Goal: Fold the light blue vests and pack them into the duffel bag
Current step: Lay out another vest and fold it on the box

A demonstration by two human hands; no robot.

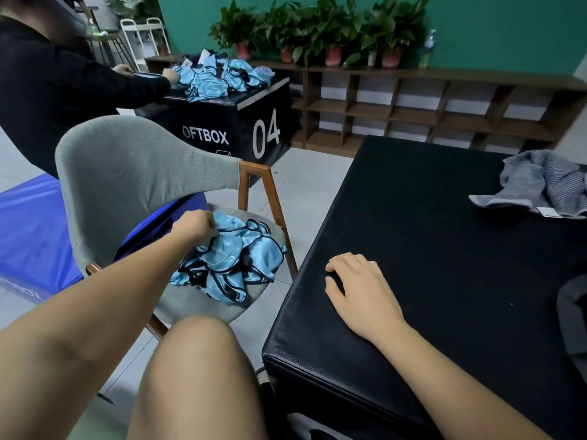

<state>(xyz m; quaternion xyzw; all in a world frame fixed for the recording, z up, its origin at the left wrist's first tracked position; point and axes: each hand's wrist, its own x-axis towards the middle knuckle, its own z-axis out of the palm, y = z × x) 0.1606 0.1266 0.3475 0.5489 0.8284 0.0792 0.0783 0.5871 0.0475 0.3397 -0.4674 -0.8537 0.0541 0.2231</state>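
Observation:
A heap of light blue vests (232, 258) with black trim lies on the seat of a grey chair (133, 166) to my left. My left hand (195, 225) reaches over the chair and grips the top of the heap with curled fingers. My right hand (362, 293) rests flat, fingers relaxed, on the near left part of a black padded table (444, 217). A dark rounded shape (573, 319) at the right edge may be the duffel bag; only a sliver shows.
A grey striped garment (540, 182) lies at the table's far right. Behind the chair, another person in black handles more blue vests (219, 76) on a black box (241, 128) marked 04. A blue mat (28, 223) lies left; shelves with potted plants (317, 30) line the wall.

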